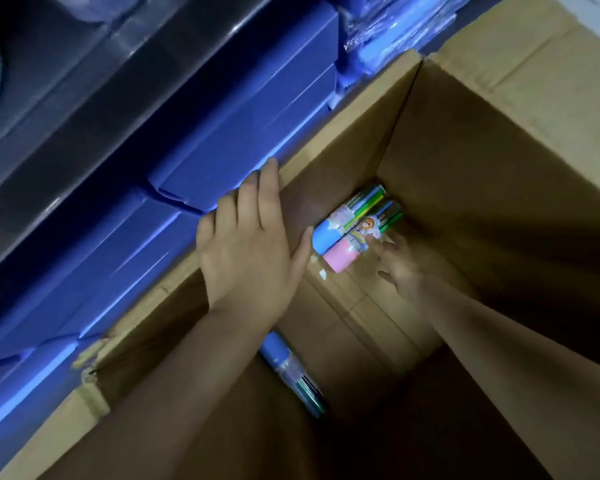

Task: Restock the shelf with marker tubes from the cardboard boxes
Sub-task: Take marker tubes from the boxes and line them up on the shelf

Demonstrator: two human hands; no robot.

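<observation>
Since the marker tubes are thin clear plastic full of pens, I judge them light, stiff and a bit slick, likely to roll, so I would take one around its middle or by its capped end. Two lie side by side on the floor of the cardboard box (465, 174), in its far corner: a blue-capped tube (340, 225) and a pink-capped tube (352, 252). A third tube (291, 370) lies nearer, partly under my left forearm. My right hand (400, 263) is deep in the box, blurred, its fingers (378, 247) spread and loose, the tips at the pink-capped tube, gripping nothing that I can make out. My left hand (246, 244) lies flat over the box's left wall, fingers straight and together, beside stacked blue cartons (222, 133)
</observation>
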